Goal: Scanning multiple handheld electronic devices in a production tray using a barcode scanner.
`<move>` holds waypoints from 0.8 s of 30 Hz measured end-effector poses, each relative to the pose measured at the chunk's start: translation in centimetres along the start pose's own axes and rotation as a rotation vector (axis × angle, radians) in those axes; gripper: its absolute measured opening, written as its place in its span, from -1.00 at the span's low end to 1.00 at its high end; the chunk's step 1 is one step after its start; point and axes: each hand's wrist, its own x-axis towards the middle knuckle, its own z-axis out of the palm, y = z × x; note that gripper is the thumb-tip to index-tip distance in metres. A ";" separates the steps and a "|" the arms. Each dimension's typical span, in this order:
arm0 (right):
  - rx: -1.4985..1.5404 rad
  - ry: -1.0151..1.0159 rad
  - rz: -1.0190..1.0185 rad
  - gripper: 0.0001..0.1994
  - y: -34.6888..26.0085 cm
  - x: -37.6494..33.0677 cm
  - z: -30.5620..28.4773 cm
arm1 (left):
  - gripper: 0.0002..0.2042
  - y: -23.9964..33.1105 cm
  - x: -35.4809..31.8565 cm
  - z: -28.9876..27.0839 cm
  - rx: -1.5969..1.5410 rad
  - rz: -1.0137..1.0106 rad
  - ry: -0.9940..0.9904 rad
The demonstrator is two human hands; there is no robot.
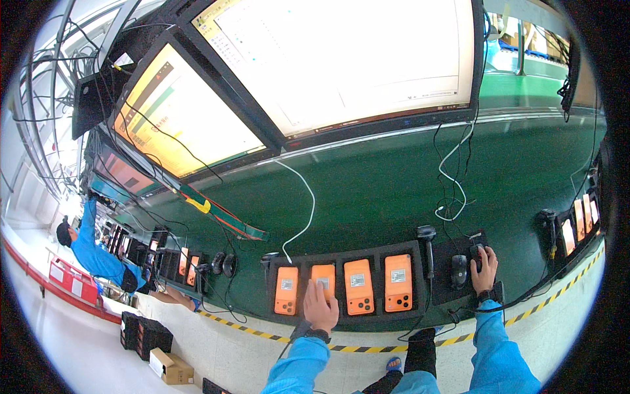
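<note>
A black tray [341,320] on the green bench holds several orange phones lying back up. My left hand [320,307] lies flat with fingers spread over the lower part of the second orange phone [323,274]. Beside it sit the first phone [287,289], the third phone [358,285] and the fourth phone [398,282]. My right hand [485,269] rests on a black computer mouse [477,253] on a dark pad. A second black mouse [459,270] lies just left of that hand.
A black barcode scanner [427,238] stands between tray and mice. A white cable [304,209] runs to the first phone. Large monitors [341,59] hang above. More phone trays sit at right [577,226] and left [187,261]. A person in blue [92,253] works far left. Cardboard box [170,366] on the floor.
</note>
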 end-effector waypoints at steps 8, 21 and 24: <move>-0.030 0.040 -0.069 -0.47 0.1 -0.2 -0.1 | -0.42 0.1 0.1 -0.2 0.000 -0.005 -0.012; -0.041 -0.009 -0.041 -0.52 0.2 -0.2 -0.2 | -0.43 -0.1 0.0 0.1 -0.013 0.012 0.018; -0.019 0.020 -0.085 -0.57 0.1 -0.2 -0.2 | -0.44 0.0 0.0 -0.1 -0.008 0.021 0.022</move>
